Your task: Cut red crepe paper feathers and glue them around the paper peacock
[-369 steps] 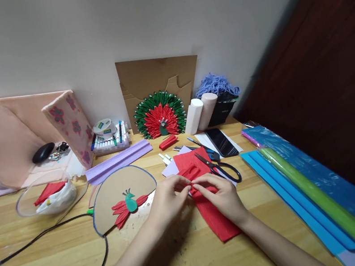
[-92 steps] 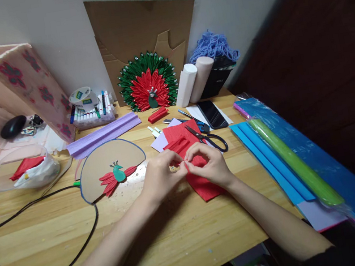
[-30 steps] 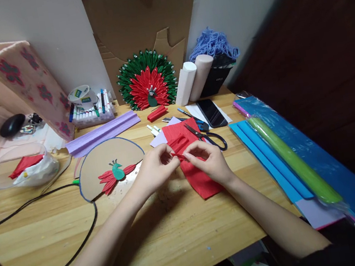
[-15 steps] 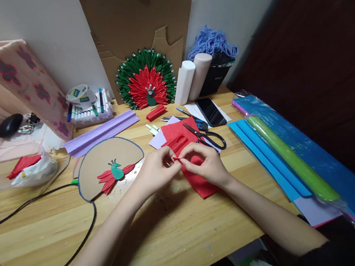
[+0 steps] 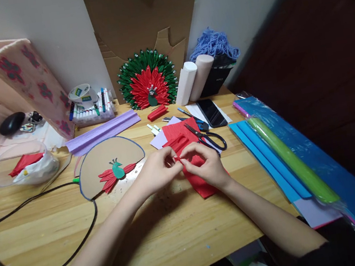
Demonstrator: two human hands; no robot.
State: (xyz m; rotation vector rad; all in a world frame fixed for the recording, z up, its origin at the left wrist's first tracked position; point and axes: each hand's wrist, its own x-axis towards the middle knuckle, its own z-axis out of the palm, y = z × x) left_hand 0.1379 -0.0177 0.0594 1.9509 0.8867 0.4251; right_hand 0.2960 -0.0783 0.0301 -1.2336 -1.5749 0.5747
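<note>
My left hand (image 5: 159,173) and my right hand (image 5: 203,165) meet above a sheet of red crepe paper (image 5: 197,183) on the wooden table (image 5: 168,243). Both pinch one small red paper strip (image 5: 177,159) between thumb and fingertips. Several cut red strips (image 5: 177,143) lie just behind the hands. Left of my left hand lies a half-round cardboard piece (image 5: 109,160) with a small green peacock and red petals (image 5: 116,172) stuck on it. Black scissors (image 5: 207,136) rest right of the red sheet.
A finished red and green peacock fan (image 5: 149,83) leans on cardboard at the wall. A black cable (image 5: 65,256) loops at left. A plastic bowl (image 5: 22,168), markers (image 5: 92,113), lilac paper (image 5: 102,132), a phone (image 5: 211,112) and blue and green rolls (image 5: 291,159) surround the work.
The hands have drawn closer together, pinching the strip more tightly. The view shifted slightly; nothing else on the table has moved.
</note>
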